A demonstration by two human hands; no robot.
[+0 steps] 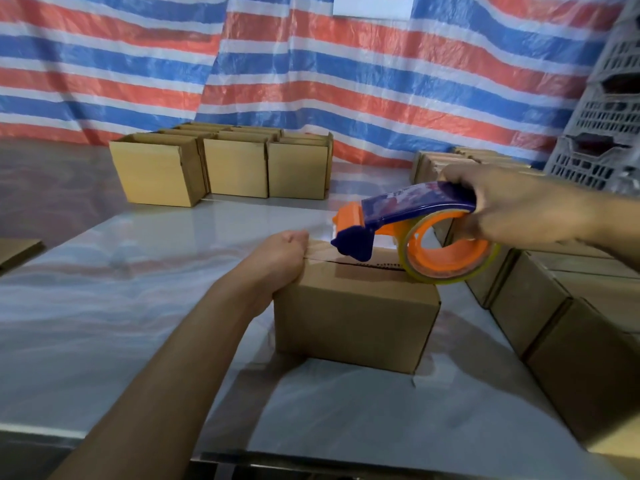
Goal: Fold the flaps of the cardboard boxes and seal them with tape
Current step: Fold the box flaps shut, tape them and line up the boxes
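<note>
Right grip (512, 209) clasps the tape dispenser (415, 209) on the box (356, 317), left grip (287, 254) clutching its edge

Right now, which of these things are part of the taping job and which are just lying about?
In use:
the box in front
the tape dispenser
the left hand steadying the box
the right hand holding the dispenser

Lying about:
boxes at the back
boxes on the right
grey crate
striped sheet
</note>
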